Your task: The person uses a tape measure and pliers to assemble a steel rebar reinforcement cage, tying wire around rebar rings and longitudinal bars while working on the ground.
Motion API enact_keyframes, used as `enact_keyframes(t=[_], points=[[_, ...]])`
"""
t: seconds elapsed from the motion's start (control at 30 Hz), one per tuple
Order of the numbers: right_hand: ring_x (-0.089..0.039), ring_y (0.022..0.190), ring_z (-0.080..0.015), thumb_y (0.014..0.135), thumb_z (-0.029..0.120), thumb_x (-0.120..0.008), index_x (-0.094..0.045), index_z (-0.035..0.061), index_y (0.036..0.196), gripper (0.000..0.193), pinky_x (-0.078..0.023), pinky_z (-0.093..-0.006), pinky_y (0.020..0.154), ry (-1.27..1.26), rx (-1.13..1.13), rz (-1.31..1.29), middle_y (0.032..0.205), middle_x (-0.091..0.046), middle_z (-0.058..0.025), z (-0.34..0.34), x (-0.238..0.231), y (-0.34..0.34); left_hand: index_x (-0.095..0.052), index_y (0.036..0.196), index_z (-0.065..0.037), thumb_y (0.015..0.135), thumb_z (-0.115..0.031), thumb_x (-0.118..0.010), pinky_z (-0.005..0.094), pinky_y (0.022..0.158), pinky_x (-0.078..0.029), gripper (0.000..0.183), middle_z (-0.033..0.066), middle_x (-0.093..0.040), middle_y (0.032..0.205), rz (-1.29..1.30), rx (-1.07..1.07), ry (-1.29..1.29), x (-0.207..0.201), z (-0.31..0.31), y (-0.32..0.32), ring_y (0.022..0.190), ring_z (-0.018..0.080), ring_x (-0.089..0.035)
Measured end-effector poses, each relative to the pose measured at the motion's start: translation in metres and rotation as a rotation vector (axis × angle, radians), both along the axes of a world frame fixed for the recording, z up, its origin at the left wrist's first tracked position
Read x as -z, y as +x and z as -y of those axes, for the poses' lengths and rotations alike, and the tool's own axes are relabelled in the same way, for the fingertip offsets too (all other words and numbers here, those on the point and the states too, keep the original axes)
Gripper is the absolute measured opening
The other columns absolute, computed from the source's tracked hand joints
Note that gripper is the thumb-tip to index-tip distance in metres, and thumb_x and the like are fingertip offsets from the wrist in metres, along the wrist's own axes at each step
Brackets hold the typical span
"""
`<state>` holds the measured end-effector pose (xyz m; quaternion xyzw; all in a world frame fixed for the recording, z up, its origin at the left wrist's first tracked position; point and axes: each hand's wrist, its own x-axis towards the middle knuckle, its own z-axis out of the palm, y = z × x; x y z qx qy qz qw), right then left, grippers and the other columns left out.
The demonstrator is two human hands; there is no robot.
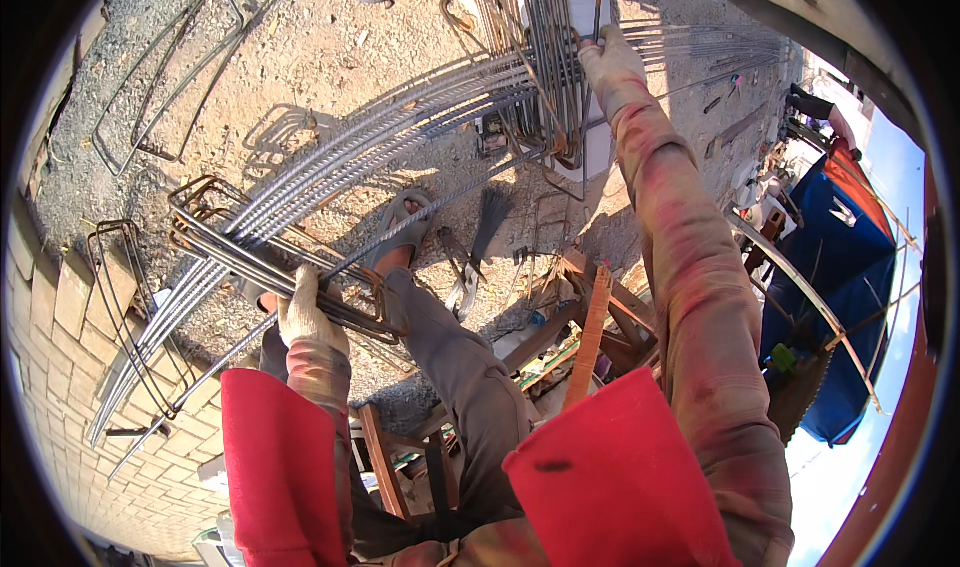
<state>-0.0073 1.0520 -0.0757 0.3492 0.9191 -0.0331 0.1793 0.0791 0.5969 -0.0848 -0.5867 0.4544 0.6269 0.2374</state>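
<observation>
Gripping rusty stirrups (pixel 235 257) in gloved left hand (pixel 305 312), right hand (pixel 608 59) clamped on stirrups above long rebars (pixel 400 132).

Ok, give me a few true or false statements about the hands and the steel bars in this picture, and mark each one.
1. The left hand grips a bunch of bent steel stirrups. True.
2. The right hand is bare. False: it wears a light work glove, as the left one does.
3. The long ribbed rebars run between the two hands. True.
4. The right hand rests on the blue tarp. False: it holds the stirrup bunch at the far end of the bars, well away from the tarp.
5. The person's foot is in a closed boot. False: it wears an open sandal.
</observation>
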Motion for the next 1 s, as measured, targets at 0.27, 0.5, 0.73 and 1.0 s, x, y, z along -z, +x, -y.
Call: enact_keyframes(t=[0.27,0.5,0.73,1.0], points=[[-0.059,0.097,-0.0379,0.089,0.045,-0.041,-0.059,0.0089,0.109,0.045,-0.046,-0.0451,0.084,-0.047,-0.014,0.488,0.102,-0.063,-0.0174,0.088,-0.002,0.040,-0.055,0.100,-0.007,0.085,-0.009,-0.062,0.0251,0.054,-0.048,0.017,0.0006,-0.056,0.077,0.057,-0.040,0.000,0.008,-0.001,0.005,0.063,0.0132,-0.056],[-0.061,0.081,-0.0351,0.080,0.015,-0.054,-0.058,0.0094,0.099,0.020,-0.048,-0.0422,0.074,-0.156,0.156,0.138,0.085,-0.063,-0.0152,0.106,-0.018,0.211,-0.055,0.098,-0.008,0.085,-0.008,-0.062,0.0256,0.055,-0.050,0.015,0.0012,-0.057,0.080,0.043,-0.053,0.049,0.007,0.001,0.001,0.066,0.0135,-0.058],[-0.059,0.084,-0.0305,0.075,0.007,-0.058,-0.059,0.0112,0.097,0.023,-0.048,-0.0360,0.073,-0.130,-0.175,-0.323,0.090,-0.059,-0.0098,0.089,0.002,0.105,-0.055,0.098,-0.008,0.084,-0.008,-0.062,0.0255,0.055,-0.049,0.016,0.0021,-0.057,0.083,0.046,0.005,0.019,0.011,-0.001,0.000,0.067,0.0138,-0.057],[-0.057,0.098,-0.0318,0.085,0.038,-0.052,-0.061,0.0142,0.109,0.035,-0.046,-0.0394,0.081,-0.241,-0.889,0.191,0.104,-0.061,-0.0106,0.122,0.029,-0.030,-0.051,0.099,-0.010,0.084,-0.005,-0.061,0.0267,0.057,-0.051,0.018,0.0025,-0.059,0.084,-0.006,-0.015,-0.016,0.003,0.003,0.001,0.072,0.0147,-0.060]])
